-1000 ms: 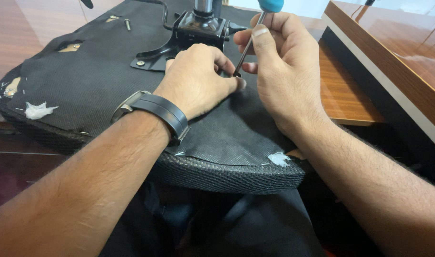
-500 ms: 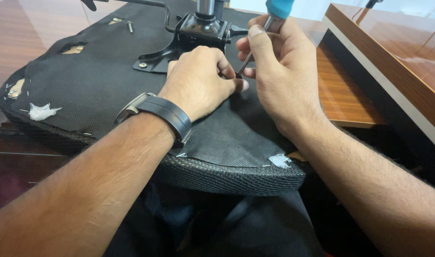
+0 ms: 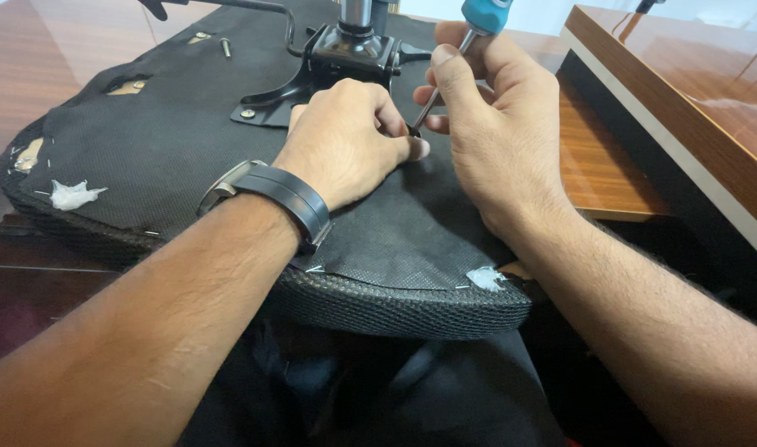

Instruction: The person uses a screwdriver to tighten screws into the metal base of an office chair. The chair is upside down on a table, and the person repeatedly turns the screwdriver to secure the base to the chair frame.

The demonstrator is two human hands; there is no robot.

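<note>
- The right hand point(image 3: 498, 132) is closed around a screwdriver with a blue-green handle and thin metal shaft point(image 3: 432, 98), tip angled down at the underside of an upturned black fabric-covered chair seat point(image 3: 171, 141).
- The left hand point(image 3: 349, 136) is curled into a loose fist, pressing on the fabric just beside the tip; what its fingers pinch is hidden.
- Compared with a second ago, both hands sit almost unchanged; the screwdriver has barely shifted, so the work at that spot is ongoing.
- The black metal chair mechanism point(image 3: 345, 58) stands just behind the hands.
</note>
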